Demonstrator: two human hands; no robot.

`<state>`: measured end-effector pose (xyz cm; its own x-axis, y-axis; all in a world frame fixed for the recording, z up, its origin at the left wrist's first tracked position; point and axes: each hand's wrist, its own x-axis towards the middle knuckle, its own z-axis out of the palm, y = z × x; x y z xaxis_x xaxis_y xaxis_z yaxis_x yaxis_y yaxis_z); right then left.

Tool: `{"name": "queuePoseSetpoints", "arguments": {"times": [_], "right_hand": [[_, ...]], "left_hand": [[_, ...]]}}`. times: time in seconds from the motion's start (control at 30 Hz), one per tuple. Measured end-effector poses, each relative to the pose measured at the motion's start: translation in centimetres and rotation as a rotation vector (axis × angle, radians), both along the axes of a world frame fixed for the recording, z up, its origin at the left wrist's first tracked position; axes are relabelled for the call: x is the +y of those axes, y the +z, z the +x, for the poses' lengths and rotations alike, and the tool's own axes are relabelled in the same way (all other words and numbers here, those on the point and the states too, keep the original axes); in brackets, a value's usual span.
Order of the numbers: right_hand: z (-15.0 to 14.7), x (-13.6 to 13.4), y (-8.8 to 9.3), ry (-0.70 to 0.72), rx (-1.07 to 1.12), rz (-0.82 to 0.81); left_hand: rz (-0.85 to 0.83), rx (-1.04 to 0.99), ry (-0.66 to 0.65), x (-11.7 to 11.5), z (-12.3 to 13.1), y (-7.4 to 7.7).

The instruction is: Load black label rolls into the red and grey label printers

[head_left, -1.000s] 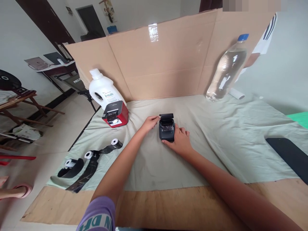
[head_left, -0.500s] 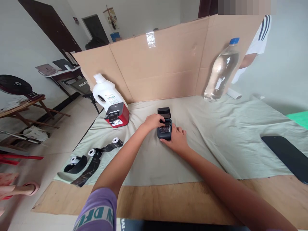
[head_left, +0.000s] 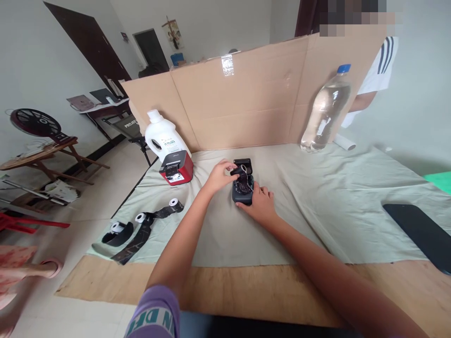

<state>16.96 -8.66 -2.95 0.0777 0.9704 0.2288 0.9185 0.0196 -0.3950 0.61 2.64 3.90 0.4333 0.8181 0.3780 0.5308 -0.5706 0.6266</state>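
Note:
A small dark label printer [head_left: 242, 198] stands on the cloth with its lid [head_left: 243, 164] tipped back. My left hand [head_left: 221, 176] pinches a black paper roll [head_left: 239, 170] just above the printer's opening. From the roll a dark, patterned strip [head_left: 243, 184] runs down over the printer's front. My right hand [head_left: 261, 204] is wrapped round the printer's right side, thumb along the near edge. To the left lie several loose paper rolls, one of them a black roll [head_left: 141, 218] with its strip unrolled. Behind them sits a red and black printer [head_left: 177, 167].
Behind the cloth [head_left: 299, 202] rises a cardboard panel [head_left: 243, 108]. A white jug [head_left: 165, 134] leans at the left, and a water bottle [head_left: 326, 112] at the right. A phone [head_left: 419, 234] lies near the right edge. Another person's sleeve [head_left: 382, 68] shows beyond the panel.
My left hand has lifted the paper roll up out of the printer, its strip trailing below. My right hand keeps its hold on the printer. The camera view has shifted slightly.

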Motion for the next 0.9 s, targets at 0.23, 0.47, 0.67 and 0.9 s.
{"name": "queuePoseSetpoints", "arguments": {"times": [0.23, 0.47, 0.67, 0.9], "right_hand": [[0.1, 0.1, -0.3, 0.005, 0.002, 0.022], [0.1, 0.3, -0.6, -0.002, -0.019, 0.024], [0.2, 0.4, -0.5, 0.015, -0.014, 0.023], [0.4, 0.5, -0.8, 0.019, -0.040, 0.029]], "left_hand": [[-0.211, -0.605, 0.171, -4.1, -6.9, -5.9], [-0.102, -0.450, 0.425, -4.7, -9.7, -6.7], [-0.147, -0.111, 0.588, -4.7, -9.9, -7.5], [-0.056, 0.082, 0.617, -7.2, -9.7, -5.1]]}}
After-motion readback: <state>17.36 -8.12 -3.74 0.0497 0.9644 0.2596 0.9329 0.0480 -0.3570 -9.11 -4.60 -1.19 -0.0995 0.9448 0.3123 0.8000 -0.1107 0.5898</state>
